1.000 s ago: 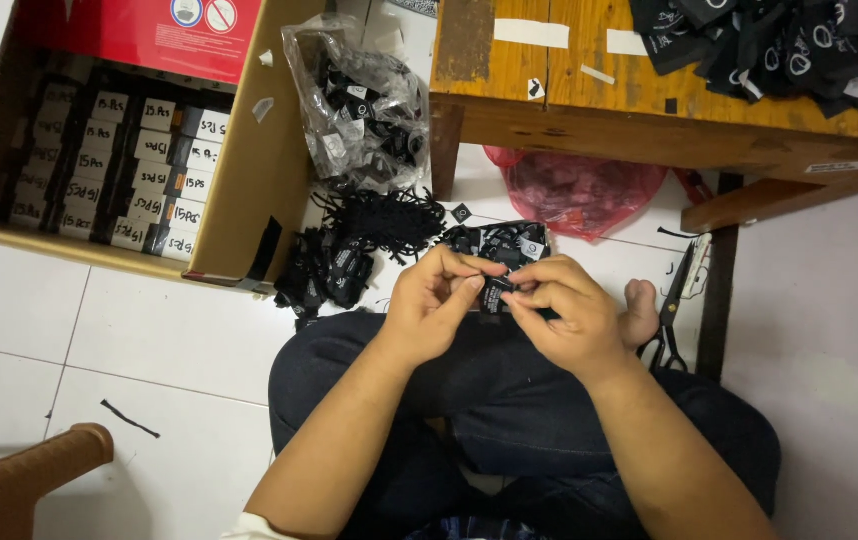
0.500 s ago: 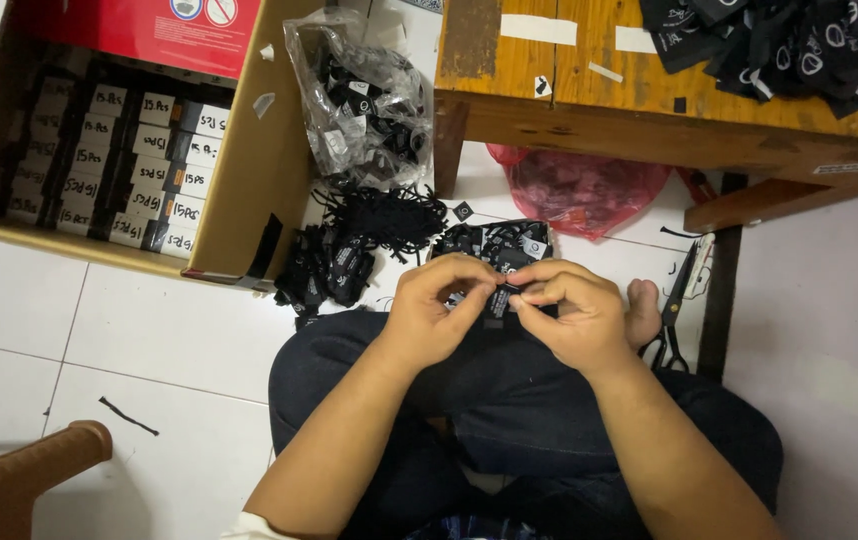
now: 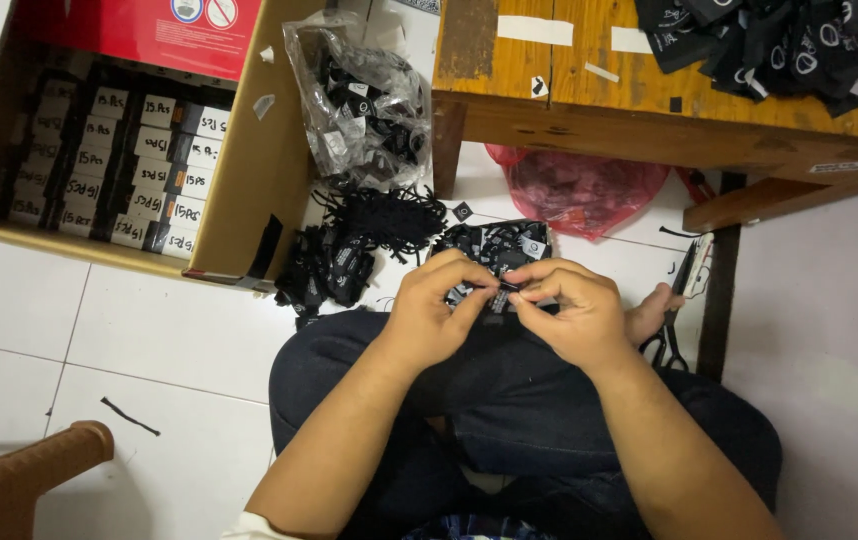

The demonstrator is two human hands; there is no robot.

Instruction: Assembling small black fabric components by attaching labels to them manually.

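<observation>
A small black tag [image 3: 502, 288] sits pinched between both sets of fingertips, right over the lap of the seated person, just in front of a heap of like black tags [image 3: 494, 248] lying on the white tiled floor [image 3: 149, 340]. The left hand [image 3: 436, 312] curls in with thumb and forefinger closed on the tag's near end, and the right hand [image 3: 571, 312] meets it from the other side, fingers bent and gripping the same little piece, so both hands are grasping it and neither lies loose. By the look of it this is thin, light stuff, card or woven label, limp enough to bend and easy to crease, so the edges and corners seem the sensible place to hold it, with a light pinch and no squeeze; a cord on it, if there is one, is too fine to make out. Beside the heap lies a tangle of black strings [image 3: 389, 215], then a darker clump of strung tags [image 3: 324, 275]. Farther up stands a clear plastic bag [image 3: 364, 100] stuffed with more, touching a cardboard box [image 3: 249, 170] of labelled bundles. Under the wooden table [image 3: 589, 95] there is a red plastic bag [image 3: 574, 190], and scissors [image 3: 674, 320] lie by the bare foot.
</observation>
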